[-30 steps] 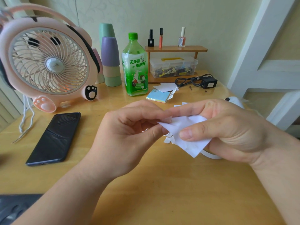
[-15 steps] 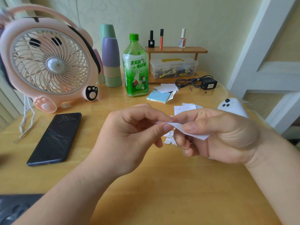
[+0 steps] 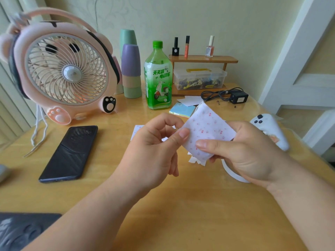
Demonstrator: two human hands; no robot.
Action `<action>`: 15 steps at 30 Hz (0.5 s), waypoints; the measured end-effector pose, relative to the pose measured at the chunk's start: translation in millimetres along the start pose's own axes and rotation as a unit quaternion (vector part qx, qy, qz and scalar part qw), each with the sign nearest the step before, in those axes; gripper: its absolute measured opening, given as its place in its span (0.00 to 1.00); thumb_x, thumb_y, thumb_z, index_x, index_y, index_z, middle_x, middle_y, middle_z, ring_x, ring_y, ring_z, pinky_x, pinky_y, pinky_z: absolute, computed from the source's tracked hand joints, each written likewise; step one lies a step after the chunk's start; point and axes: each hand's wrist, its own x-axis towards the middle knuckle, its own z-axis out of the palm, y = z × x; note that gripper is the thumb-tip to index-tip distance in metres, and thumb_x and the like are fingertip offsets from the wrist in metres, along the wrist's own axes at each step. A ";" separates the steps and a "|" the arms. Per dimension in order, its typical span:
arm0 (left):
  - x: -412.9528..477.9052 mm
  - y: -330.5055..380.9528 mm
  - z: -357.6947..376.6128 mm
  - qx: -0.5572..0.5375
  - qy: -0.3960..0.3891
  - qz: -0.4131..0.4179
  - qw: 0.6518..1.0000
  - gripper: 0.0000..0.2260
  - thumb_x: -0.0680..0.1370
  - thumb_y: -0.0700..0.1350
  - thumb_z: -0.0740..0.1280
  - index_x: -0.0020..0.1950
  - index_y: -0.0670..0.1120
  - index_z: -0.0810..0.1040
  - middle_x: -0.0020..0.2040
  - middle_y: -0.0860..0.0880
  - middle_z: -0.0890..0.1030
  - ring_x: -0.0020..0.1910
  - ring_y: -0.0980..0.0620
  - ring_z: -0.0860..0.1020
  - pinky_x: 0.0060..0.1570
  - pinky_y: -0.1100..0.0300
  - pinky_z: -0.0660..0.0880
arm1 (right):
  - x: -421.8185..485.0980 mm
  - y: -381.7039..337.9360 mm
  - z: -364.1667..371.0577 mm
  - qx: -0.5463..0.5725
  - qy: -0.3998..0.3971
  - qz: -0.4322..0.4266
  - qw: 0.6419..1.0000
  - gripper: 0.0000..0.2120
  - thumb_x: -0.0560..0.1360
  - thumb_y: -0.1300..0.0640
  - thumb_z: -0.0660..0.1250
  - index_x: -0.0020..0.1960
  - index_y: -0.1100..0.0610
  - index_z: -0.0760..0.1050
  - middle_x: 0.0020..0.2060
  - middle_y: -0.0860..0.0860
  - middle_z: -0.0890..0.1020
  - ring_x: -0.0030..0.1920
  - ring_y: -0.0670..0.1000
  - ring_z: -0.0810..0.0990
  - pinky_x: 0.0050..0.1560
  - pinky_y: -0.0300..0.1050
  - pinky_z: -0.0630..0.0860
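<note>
patterned paper point(image 3: 206, 131) pinched by both curled hands, left hand point(image 3: 154, 151) and right hand point(image 3: 241, 153); it's now turned up, printed face showing.

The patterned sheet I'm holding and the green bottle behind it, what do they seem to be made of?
The patterned sheet looks like thin matte paper, white with small red prints; it curves softly. The green bottle seems clear glossy plastic: green liquid shows through and light glints on its shoulder.
</note>
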 end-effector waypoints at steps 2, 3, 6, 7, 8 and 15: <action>-1.2 1.2 0.6 -0.007 -0.003 -0.006 1.000 0.07 0.82 0.43 0.66 0.45 0.48 0.76 0.37 0.49 0.77 0.19 0.49 0.67 0.26 0.53 0.74 | 0.2 1.8 2.9 -0.003 0.028 -0.010 1.000 0.10 0.67 0.56 0.76 0.42 0.64 0.83 0.37 0.62 0.83 0.37 0.57 0.79 0.34 0.44 0.75; -2.1 2.1 0.9 -0.009 -0.005 -0.009 1.000 0.06 0.83 0.43 0.66 0.46 0.48 0.76 0.37 0.50 0.77 0.19 0.49 0.67 0.25 0.52 0.74 | 0.5 2.3 3.6 -0.005 0.032 -0.014 0.999 0.09 0.67 0.56 0.76 0.40 0.63 0.83 0.35 0.61 0.83 0.36 0.57 0.78 0.33 0.43 0.75; -3.3 2.9 0.5 0.003 -0.010 -0.014 1.000 0.05 0.83 0.43 0.66 0.48 0.50 0.76 0.40 0.52 0.78 0.19 0.48 0.69 0.26 0.51 0.74 | 0.3 1.6 5.7 -0.008 0.035 -0.024 0.999 0.08 0.68 0.58 0.77 0.40 0.63 0.83 0.33 0.60 0.82 0.33 0.56 0.78 0.31 0.42 0.74; -3.5 2.6 -0.1 0.012 -0.012 -0.017 1.000 0.06 0.82 0.42 0.66 0.48 0.52 0.76 0.42 0.52 0.79 0.20 0.47 0.71 0.27 0.53 0.73 | -0.2 0.1 5.9 -0.005 0.038 -0.026 0.999 0.07 0.68 0.60 0.79 0.40 0.63 0.83 0.33 0.59 0.83 0.33 0.55 0.78 0.30 0.42 0.74; -3.2 1.9 -0.4 0.023 -0.015 -0.020 0.999 0.09 0.82 0.40 0.67 0.47 0.54 0.76 0.44 0.52 0.79 0.20 0.46 0.72 0.29 0.54 0.73 | -0.7 -1.1 5.4 -0.008 0.041 -0.029 0.999 0.05 0.70 0.62 0.79 0.40 0.62 0.83 0.33 0.58 0.83 0.33 0.54 0.79 0.30 0.41 0.74; -2.9 2.4 0.0 0.106 -0.001 -0.029 0.994 0.19 0.82 0.39 0.65 0.58 0.66 0.75 0.51 0.51 0.79 0.22 0.46 0.76 0.25 0.63 0.70 | -2.0 -5.6 -4.7 -0.192 0.105 -0.124 0.968 0.11 0.67 0.51 0.77 0.49 0.48 0.84 0.43 0.48 0.87 0.44 0.55 0.85 0.48 0.60 0.82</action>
